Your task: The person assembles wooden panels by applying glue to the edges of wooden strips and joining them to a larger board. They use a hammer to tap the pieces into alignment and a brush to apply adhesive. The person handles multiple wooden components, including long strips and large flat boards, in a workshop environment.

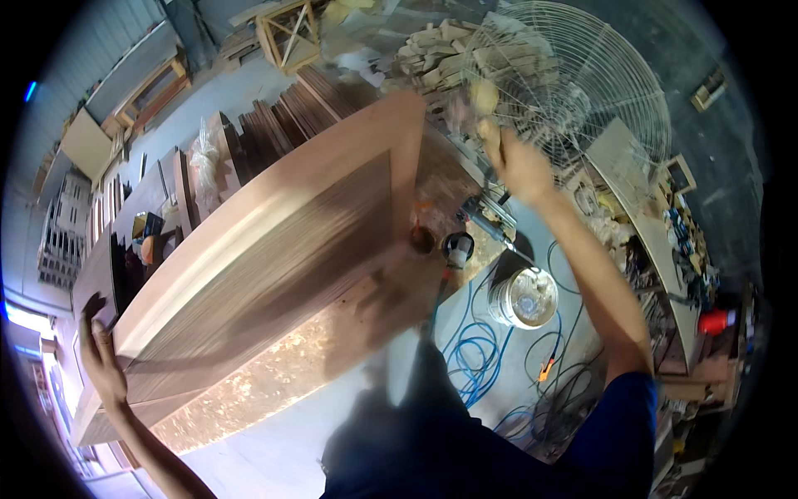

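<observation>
A large framed wooden panel (291, 224), with a pale border and darker grooved middle, lies tilted across a chipboard-topped workbench (258, 374). My left hand (101, 358) grips the panel's near left end, its fingers at the edge. Raised beyond the panel's right end, my right hand (524, 170) is closed around a mallet with a yellowish head (485, 97). Motion blurs that hand and the mallet, and the grip hides most of the handle. Below the right hand, a power or air tool (486, 220) lies at the bench's right end.
A white bucket (532, 298) stands on the floor right of the bench, beside coiled blue hoses (482, 358) and dark cables. A big wire fan guard (582, 83) and a pile of wood offcuts (432, 54) are beyond. Stacked brown boards (287, 112) lie behind the panel.
</observation>
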{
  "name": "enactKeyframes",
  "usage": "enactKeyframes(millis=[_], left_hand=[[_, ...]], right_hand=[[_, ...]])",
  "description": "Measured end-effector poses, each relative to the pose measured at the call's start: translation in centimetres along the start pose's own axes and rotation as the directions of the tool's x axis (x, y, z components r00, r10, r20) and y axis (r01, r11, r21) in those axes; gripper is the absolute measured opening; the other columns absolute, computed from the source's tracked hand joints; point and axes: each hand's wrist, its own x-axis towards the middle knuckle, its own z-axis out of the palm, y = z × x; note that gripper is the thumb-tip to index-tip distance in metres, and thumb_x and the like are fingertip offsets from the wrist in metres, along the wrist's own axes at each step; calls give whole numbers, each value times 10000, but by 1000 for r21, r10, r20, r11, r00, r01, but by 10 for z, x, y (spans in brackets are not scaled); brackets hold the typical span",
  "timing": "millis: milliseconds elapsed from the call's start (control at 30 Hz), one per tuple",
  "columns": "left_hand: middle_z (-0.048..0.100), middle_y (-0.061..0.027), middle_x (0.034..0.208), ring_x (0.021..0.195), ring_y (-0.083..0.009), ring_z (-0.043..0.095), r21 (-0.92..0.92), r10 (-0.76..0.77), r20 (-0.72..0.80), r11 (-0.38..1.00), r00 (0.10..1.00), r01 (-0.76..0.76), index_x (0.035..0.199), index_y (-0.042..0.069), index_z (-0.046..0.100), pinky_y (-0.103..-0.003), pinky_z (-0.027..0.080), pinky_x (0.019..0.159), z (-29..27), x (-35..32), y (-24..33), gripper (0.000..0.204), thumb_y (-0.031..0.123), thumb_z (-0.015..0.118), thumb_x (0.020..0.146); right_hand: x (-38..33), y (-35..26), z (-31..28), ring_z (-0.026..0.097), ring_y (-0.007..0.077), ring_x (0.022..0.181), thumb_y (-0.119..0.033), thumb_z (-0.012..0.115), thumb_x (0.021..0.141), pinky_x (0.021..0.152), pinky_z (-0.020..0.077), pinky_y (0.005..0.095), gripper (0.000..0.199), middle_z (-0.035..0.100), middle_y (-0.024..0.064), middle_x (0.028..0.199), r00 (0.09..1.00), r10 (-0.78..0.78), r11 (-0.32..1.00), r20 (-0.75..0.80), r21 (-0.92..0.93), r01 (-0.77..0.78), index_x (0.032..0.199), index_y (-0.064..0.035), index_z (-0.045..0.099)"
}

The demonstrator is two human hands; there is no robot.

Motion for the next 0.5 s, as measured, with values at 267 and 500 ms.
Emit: enactKeyframes(millis=[267,500], left_hand=[[435,-157,1585,1498,-298,344,177,-10,-404,980,915,90,1542,28,417,-453,176,1249,24,-34,-3,695,541,257,1101],[364,-160,1630,1519,-312,292,70,-269,-634,914,725,401,1576,29,346,-533,199,1230,52,-139,21,675,484,393,1080]], right_hand=[[45,111,280,674,436,964,-193,749,886,808,524,550,362,703,215,1039,929,-62,997,366,64,42,1150,-28,565],[84,118,340,605,423,1151,-86,664,887,968,505,510,526,662,182,1240,853,-334,938,401,228,260,1404,-147,583]])
